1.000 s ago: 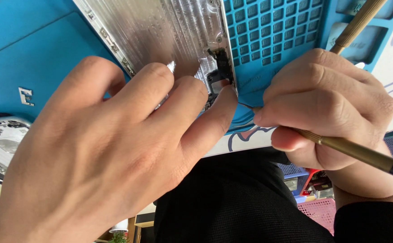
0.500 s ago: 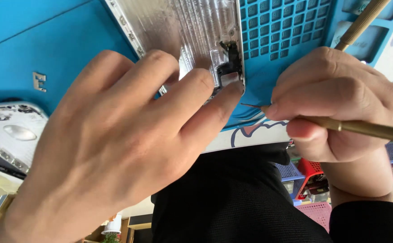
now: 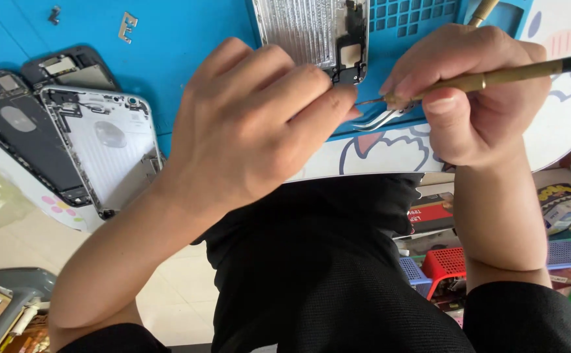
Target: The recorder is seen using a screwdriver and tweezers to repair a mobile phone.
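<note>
Silver phone panel [image 3: 308, 29] sits top centre now, having slid up toward the frame's top edge. Left hand [image 3: 259, 124] has eased off it, fingertips pinched together at its lower corner. Right hand [image 3: 475, 91] clamps the brass screwdriver [image 3: 494, 77], tip nearly touching them. Tweezers [image 3: 380, 119] just below. Spare housings [image 3: 96, 140] far left; blue mat [image 3: 181, 46] open between.

red box [image 3: 429, 217], teal-white carton [image 3: 560, 210], lower right

Your brass-handled screwdriver [image 3: 494, 77] lies near-horizontal, tip beside the phone panel [image 3: 311, 29]. The panel lies flat, silver, on the blue mat.
</note>
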